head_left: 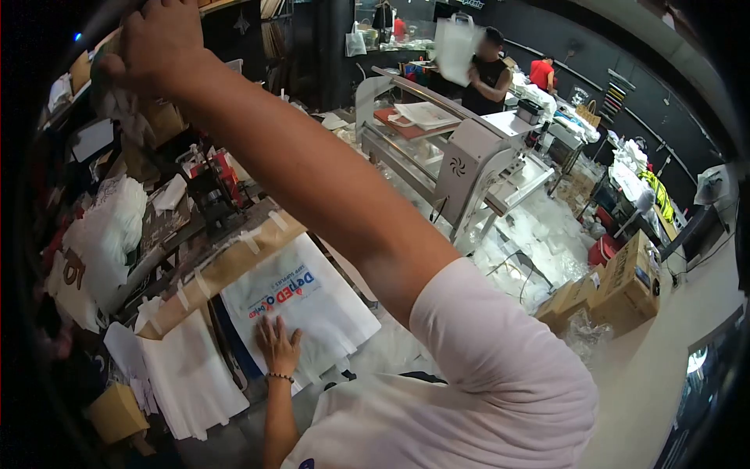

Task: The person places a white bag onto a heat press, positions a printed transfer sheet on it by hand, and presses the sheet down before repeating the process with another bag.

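Fingers of your left hand (279, 348) lie loosely spread and flat, palm down on the printed white bag (332, 316), pinching nothing that shows. The bag lies right under this hand and reaches away from it to the far side and the right; your palm sits by its near-left edge, fingertips just beside the blue and red print (285, 293). Its long axis seems to run from the brown strip (225, 268) at the far left toward the near right, though the wide lens bends the shape. To the left of the bag, well clear of your fingers, hangs a white stack (187, 375).

Your left hand is clearly the nearer one. Your right hand (160, 39) is raised at the far left, well apart from the bag, its arm stretched across the scene. The frame's edge cuts that hand off, so you cannot tell whether its fingers grip anything.
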Motion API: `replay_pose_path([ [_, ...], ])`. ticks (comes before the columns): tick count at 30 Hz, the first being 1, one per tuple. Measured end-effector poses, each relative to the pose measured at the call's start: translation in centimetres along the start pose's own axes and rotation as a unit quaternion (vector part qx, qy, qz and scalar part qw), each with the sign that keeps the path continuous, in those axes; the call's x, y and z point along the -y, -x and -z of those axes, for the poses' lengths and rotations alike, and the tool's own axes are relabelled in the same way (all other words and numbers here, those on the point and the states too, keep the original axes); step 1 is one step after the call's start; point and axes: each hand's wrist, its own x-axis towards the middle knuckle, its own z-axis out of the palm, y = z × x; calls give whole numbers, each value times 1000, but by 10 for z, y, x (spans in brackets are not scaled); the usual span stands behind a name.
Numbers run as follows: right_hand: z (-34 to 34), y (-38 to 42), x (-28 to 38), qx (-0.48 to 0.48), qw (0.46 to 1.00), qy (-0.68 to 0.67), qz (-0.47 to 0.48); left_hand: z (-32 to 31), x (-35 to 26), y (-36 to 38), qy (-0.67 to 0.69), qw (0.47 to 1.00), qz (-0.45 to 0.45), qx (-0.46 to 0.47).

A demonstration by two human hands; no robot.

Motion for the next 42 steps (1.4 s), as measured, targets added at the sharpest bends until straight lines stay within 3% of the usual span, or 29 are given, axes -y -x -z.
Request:
replay_pose_path([
  [2,-8,2,-3,-17,1000,-3,11,30,-17,-18,57,994,77,56],
  [3,6,2,-6,-42,998,-43,33,9,-10,-30,59,997,45,-25],
  [4,19,1,-7,-68,993,-82,55,5,-12,-45,58,997,44,-26],
  [5,26,-2,-4,10,992,-123,20,6,-21,-65,78,994,26,-70],
  [6,21,-3,-4,9,992,-121,22,1,-27,-78,98,989,8,-114],
  [8,3,-4,-7,-85,991,-101,39,-28,-27,-85,38,995,-18,-91],
  [9,-5,-4,-12,-85,991,-100,41,-32,-28,-87,-23,997,-44,-66],
  [11,-15,-8,-21,-184,976,-74,91,-32,-30,-96,-5,999,-27,-27],
  [12,-12,-11,-20,-182,977,-71,90,-17,-34,-94,9,1000,-6,20],
  [13,-8,-15,-22,-76,991,-91,58,-2,-37,-99,31,995,17,90],
  [14,-3,-17,-24,30,993,-108,26,0,-39,-106,30,995,10,94],
  [15,-27,-23,-29,31,995,-98,22,1,-42,-113,67,998,8,14],
  [16,-69,-35,-36,-34,996,-79,23,1,-46,-119,107,992,1,-67],
  [17,-98,-42,-45,-97,993,-56,25,-8,-46,-117,111,992,-17,-62],
  [20,-107,-48,-60,-37,997,-59,43,-31,-39,-123,20,995,-97,-5],
  [22,-112,-44,-65,-68,994,-66,51,-14,-37,-120,31,993,-68,88],
  [24,-96,-37,-66,-100,990,-81,66,7,-46,-128,39,991,-56,114],
  [26,-46,-13,-58,-35,968,-193,154,3,-46,-133,84,992,-75,-53],
  [28,-16,41,-32,-156,954,-237,92,-24,-36,-123,65,992,-104,-39],
  [29,24,74,-17,-158,949,-252,102,-40,-28,-121,50,992,-113,-14],
  [31,75,155,-2,-96,945,-298,95,-37,-28,-127,67,993,-90,25],
  [32,100,203,2,-5,953,-297,56,-1,-25,-130,67,993,-95,28],
  [33,108,243,-2,36,948,-308,67,50,-25,-138,65,984,-81,145],
  [34,117,287,-2,115,944,-308,2,74,-27,-145,62,962,-64,259],
  [36,114,378,-11,229,911,-307,-155,14,15,-124,110,988,-47,-102],
  [38,115,470,-22,343,897,-213,-181,3,33,-107,13,999,45,23],
  [39,121,505,-22,434,877,-113,-171,-10,40,-101,-24,999,33,35],
  [40,133,525,-19,430,878,-113,-179,-17,46,-97,-63,997,21,48],
  [42,152,558,-13,555,794,-12,-248,-13,57,-102,-46,998,28,39],
])
